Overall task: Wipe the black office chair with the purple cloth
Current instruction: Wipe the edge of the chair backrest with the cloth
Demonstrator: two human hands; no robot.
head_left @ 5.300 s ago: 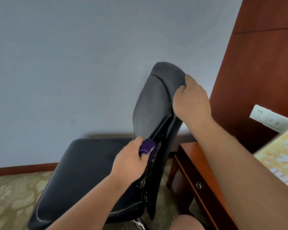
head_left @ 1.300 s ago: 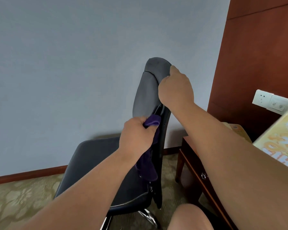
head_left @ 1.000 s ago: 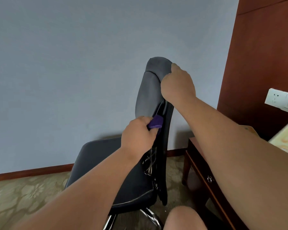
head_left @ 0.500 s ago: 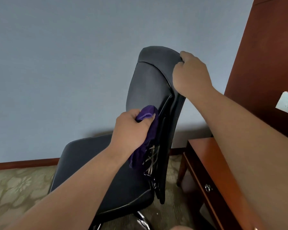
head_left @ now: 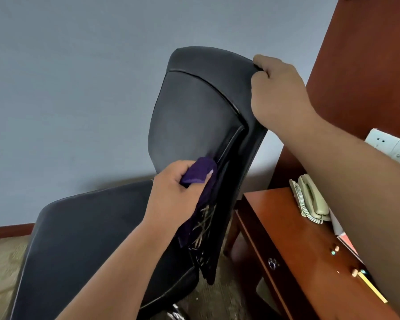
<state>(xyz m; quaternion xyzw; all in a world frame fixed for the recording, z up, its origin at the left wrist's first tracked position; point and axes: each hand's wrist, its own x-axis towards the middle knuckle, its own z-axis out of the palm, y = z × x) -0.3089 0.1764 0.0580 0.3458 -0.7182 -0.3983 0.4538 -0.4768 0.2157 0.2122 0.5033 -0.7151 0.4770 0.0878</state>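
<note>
1. Location: the black office chair [head_left: 189,116] stands on patterned carpet [head_left: 0,262] against a grey-blue wall, just beside a wooden worktop [head_left: 286,239]. Its backrest is turned so that the side edge faces the camera.
2. Right hand [head_left: 277,88]: the grip is closed over the top corner of the backrest, fingers curled over the rim. It appears to steady the chair.
3. Left hand [head_left: 173,199]: the grip is closed round the bunched purple cloth [head_left: 198,173] and presses it against the lower side edge of the backrest, where the front pad meets the rear shell. A loose tail of cloth hangs below the hand.
4. Handling, cloth: judged soft, light and limp. It is best held bunched in the palm, so that the pressure falls on a firm wad.
5. Handling, chair: the upholstery looks smooth and faintly glossy, so the cloth should slide easily. The chair is likely to turn or roll under pressure, and the top rim is the sound place to hold it.
6. Risk: pale frayed strands show low on the backrest side, and the hanging tail could snag there.
7. Other items: a telephone [head_left: 312,199] lies on the worktop, and a wall socket [head_left: 388,146] sits above it.
</note>
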